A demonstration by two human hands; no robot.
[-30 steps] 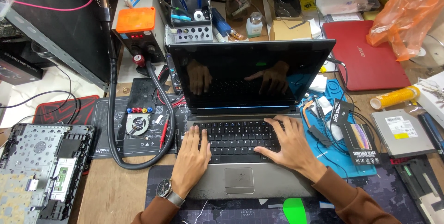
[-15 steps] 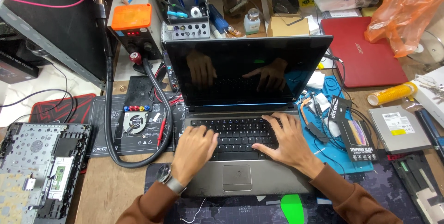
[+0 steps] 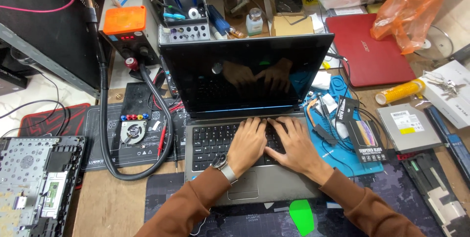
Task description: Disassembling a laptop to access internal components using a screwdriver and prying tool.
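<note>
An open grey laptop with a black keyboard and a dark, switched-off screen (image 3: 245, 78) stands in the middle of a cluttered wooden workbench (image 3: 112, 202), its front edge resting on a dark printed mat. Both hands lie flat on the upper middle of its keyboard, side by side and nearly touching at the index fingers. The left hand (image 3: 247, 144), with a metal-banded wristwatch (image 3: 224, 166) at the wrist, has its fingers loosely spread and laid on the keys, grasping nothing; the right hand (image 3: 293, 145) is likewise open, fingers fanned slightly and tips pressing on the keys. Both arms wear brown sleeves, and the hands show reflected in the dark screen. Left of the laptop, a thick black hose (image 3: 105, 134) loops over a black work mat from a black bench unit with an orange top (image 3: 124, 29) (red digits glow on its front), and a small round fan (image 3: 132, 131) lies on that mat. At the far left sits a grey, opened laptop base (image 3: 36, 183). To the right lie a blue silicone mat (image 3: 342, 146) with small tools, a flat silver optical drive (image 3: 409, 127), a closed red laptop (image 3: 367, 48) and a crumpled orange plastic bag (image 3: 411, 7).
</note>
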